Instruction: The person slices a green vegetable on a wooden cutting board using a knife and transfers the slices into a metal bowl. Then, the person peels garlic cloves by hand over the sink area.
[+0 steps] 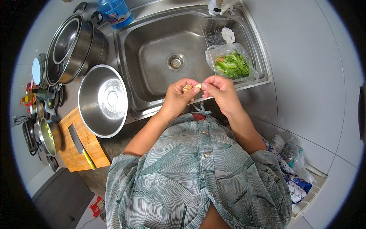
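Note:
My left hand (pixel 180 93) holds several garlic cloves (pixel 187 88) in its curled fingers. Between its thumb and forefinger it pinches one pale clove, partly peeled (pixel 198 86). My right hand (pixel 218 91) meets it from the other side, with thumb and fingertip closed at the end of that same clove. Both hands are above the front rim of the stainless steel sink (pixel 151 108). In the sink's right end, a wire basket (pixel 210 54) holds a clear plastic bag (pixel 211 53) of green vegetable scraps (pixel 233 64).
A large steel bowl (pixel 94 114) stands left of the sink. Beyond it, a cleaver-like knife (pixel 76 140) with a green handle lies on a wooden cutting board (pixel 67 154). Stacked steel pots (pixel 98 47) and a blue plastic bottle (pixel 115 13) occupy the back left.

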A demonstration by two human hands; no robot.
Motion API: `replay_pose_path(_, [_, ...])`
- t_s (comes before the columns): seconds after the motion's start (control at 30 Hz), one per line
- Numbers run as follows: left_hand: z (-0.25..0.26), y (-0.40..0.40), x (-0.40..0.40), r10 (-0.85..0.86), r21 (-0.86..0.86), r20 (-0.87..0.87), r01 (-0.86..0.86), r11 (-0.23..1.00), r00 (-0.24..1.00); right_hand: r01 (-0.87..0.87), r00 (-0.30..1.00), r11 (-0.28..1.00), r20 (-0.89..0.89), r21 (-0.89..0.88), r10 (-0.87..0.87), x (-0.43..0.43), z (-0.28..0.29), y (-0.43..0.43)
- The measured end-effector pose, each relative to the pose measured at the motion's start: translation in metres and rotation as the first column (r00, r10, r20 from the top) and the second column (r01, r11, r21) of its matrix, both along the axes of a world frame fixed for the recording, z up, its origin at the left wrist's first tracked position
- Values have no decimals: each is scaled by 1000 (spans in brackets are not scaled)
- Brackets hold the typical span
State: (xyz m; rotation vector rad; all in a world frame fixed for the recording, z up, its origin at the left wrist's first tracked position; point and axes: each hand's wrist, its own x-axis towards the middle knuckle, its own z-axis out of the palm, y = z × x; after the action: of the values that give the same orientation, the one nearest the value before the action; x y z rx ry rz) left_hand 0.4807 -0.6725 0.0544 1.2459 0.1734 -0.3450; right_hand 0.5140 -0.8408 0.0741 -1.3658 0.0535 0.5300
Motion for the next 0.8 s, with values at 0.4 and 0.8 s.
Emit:
replay_pose_path(0.4, [-3,-5,-1,38,-522,-208,-144,841,977,106,990,989,-98,99,-97,-3,3,9])
replay_pose_path(0.8, [1,-7,2,-70,-710,-274,-152,687,959,84,996,996,-22,41,-83,-5,-1,8])
